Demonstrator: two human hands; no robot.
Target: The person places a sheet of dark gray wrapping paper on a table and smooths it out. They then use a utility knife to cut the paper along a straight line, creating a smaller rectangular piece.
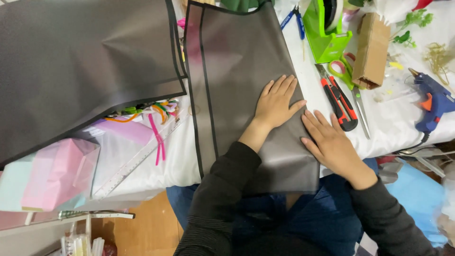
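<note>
A dark grey translucent sheet with a black border [232, 71] lies on the white table [393, 118], its near end hanging over the table's edge toward my lap. My left hand [276, 103] rests flat on the sheet, fingers together and pointing away. My right hand [332, 144] presses flat on the sheet's right edge, partly on the white table surface. Neither hand holds anything. A second, larger dark grey sheet [80, 66] covers the upper left.
Right of my hands lie a red and black utility knife [339, 102], green-handled scissors [348, 76], a cardboard box [372, 50], a green tape dispenser [327, 33] and a blue glue gun [433, 102]. Pink paper [59, 173], a clear ruler [137, 159] and coloured pipe cleaners [151, 114] sit left.
</note>
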